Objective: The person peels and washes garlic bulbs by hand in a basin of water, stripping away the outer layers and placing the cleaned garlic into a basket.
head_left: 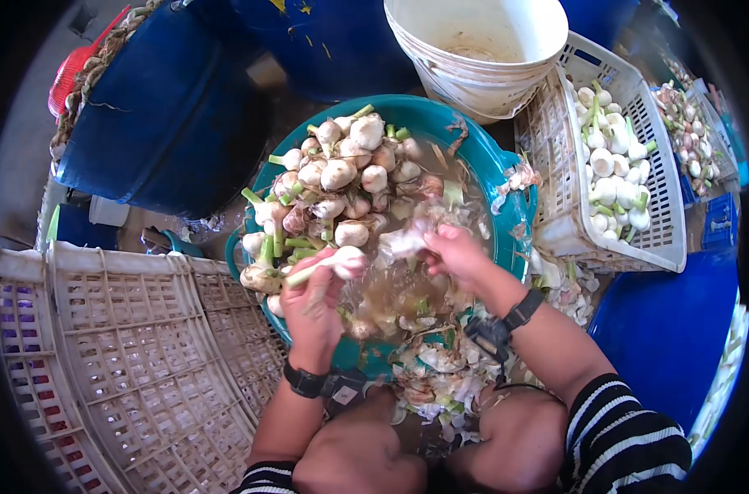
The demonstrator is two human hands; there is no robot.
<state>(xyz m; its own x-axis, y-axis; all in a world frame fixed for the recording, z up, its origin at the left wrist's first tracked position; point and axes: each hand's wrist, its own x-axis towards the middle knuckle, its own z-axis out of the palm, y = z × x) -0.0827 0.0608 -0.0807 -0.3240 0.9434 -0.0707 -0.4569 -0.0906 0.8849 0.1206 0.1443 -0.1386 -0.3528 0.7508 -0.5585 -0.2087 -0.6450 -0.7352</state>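
Note:
My left hand grips a garlic bulb by its pale green stem, the white head pointing right. Blurred by motion, my right hand pinches a whitish piece of garlic skin just right of that bulb. Both hands are over a large green tub of murky brown water. Unpeeled garlic bulbs with cut green stems are heaped in the tub's left and back part. Loose skins gather at its near rim, in front of my knees.
White peeled garlic fills part of a plastic crate at right. A white bucket stands behind the tub. Blue barrels are at the back left, and an upright crate is at left. More bulbs lie far right.

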